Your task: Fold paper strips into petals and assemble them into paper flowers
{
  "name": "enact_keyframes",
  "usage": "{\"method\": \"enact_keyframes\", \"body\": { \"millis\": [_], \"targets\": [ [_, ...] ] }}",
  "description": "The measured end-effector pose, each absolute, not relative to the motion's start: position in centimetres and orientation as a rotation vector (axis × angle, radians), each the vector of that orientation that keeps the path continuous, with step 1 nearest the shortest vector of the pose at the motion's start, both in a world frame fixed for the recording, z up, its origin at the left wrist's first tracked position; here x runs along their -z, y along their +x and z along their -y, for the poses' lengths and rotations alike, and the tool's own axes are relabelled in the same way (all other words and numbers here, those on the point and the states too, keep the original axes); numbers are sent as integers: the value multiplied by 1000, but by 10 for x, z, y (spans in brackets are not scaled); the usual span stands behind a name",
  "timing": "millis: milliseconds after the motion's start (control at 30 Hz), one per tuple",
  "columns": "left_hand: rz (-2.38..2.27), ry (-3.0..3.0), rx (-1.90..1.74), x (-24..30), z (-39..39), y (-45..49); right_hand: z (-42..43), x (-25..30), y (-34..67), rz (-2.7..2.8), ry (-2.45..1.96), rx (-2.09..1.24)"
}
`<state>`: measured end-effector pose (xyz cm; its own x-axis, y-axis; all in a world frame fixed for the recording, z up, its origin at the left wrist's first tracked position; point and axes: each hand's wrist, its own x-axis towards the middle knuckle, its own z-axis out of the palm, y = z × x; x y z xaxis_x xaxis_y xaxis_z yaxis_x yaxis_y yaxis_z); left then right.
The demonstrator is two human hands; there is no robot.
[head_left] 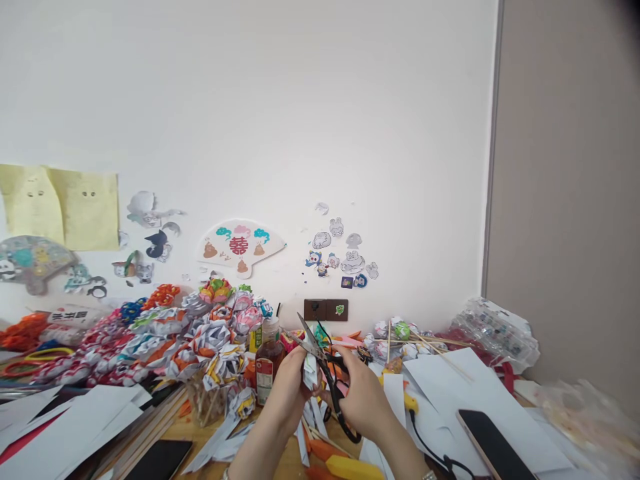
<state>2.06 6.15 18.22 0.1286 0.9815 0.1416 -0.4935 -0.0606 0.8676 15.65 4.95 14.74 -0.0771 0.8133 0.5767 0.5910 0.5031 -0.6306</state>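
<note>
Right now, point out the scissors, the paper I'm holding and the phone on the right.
scissors (pixel 331 383): head view, on the black handle just below the blades.
paper (pixel 311 372): head view, middle of the folded piece.
right phone (pixel 493 443): head view, middle of its dark screen.

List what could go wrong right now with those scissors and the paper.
1. The open scissors in the right hand have their blades spread close to the left hand, which pinches the folded paper; a fingertip might get nicked.
2. The brown bottle stands right behind the left hand; a nudge may tip it.
</note>
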Motion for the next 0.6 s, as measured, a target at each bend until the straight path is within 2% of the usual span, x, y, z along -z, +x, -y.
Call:
{"method": "enact_keyframes", "body": {
  "millis": [600],
  "targets": [
    [-682,950,-1335,-180,-60,23,-50,-151,161,1886,-1304,-155]
  ]
}}
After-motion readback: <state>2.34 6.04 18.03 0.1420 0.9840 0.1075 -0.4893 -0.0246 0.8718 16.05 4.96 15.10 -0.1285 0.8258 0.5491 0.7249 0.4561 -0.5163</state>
